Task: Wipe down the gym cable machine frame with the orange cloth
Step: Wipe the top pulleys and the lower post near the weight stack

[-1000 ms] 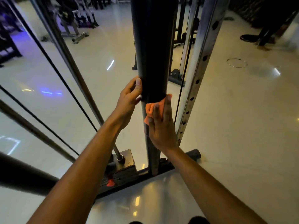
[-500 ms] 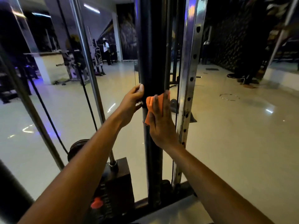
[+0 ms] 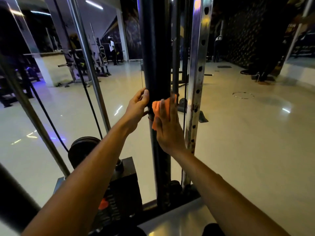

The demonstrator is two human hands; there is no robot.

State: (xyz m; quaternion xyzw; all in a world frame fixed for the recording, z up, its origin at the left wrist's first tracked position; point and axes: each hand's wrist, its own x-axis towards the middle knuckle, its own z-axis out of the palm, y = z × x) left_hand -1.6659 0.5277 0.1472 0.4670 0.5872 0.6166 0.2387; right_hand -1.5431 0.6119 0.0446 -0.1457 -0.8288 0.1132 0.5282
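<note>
Standing at centre of the view, the black upright post (image 3: 156,53) of the cable machine frame is the largest element and the surface under treatment. To its right runs a chromed perforated upright (image 3: 197,68); to its left, a polished guide rod (image 3: 88,65) and a black cable (image 3: 80,74) descend toward the weight stack (image 3: 124,189) at the near base.

The view has risen from the frame base to the middle span of the post within the last second, and both hands sit higher on the post than before. Judged from this, the wiping stroke is travelling upward, so the lower section is likely covered and the upper length remains.

The right hand (image 3: 168,126) lies flat against the near right face of the post, fingers extended and together, pressing the orange cloth (image 3: 157,108) against the metal. This grip is an open-palm press, not a closed fist; the cloth shows above and left of the fingers.

The left hand (image 3: 138,106) curls partly around the left edge of the post, thumb forward, bracing without holding any separate item. Whether its fingers close fully behind the post cannot be determined.
</note>
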